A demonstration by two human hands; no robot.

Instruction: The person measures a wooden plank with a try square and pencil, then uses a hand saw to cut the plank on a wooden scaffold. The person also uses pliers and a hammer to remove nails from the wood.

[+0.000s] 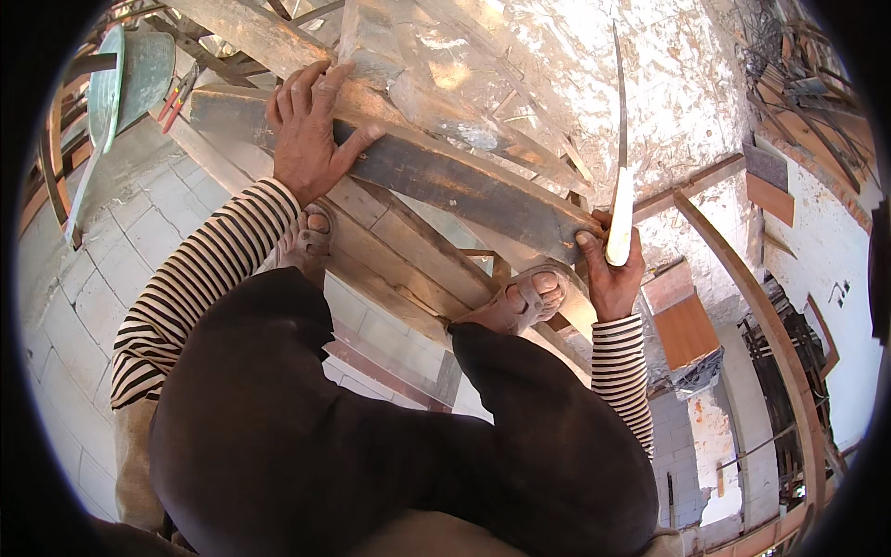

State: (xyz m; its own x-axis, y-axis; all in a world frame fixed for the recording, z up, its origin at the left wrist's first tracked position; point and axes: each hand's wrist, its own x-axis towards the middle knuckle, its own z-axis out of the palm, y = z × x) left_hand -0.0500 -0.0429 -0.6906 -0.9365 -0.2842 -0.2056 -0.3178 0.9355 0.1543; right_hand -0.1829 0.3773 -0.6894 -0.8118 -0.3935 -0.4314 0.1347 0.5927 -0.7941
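A dark, weathered wooden beam point(464, 181) lies slanting in front of me, on top of other timbers. My left hand point(311, 130) grips it near its left end, with the fingers over the upper edge and the thumb along the dark side face. At the beam's right end, my right hand point(614, 274) is closed round the pale handle of a handsaw point(620, 218). Its thin blade is seen edge-on and points away from me. The right thumb touches the beam's end; other fingers are partly hidden. My sandalled feet rest on planks point(399, 265) below the beam.
A green plastic chair point(144, 79) stands at the far left, with red-handled pliers point(176, 100) near it. At right are a curved wooden strip point(756, 288), an orange-brown board point(685, 330) and a white wall point(826, 260). Scrap wood is piled at far right. Pale tiles point(102, 288) cover the floor.
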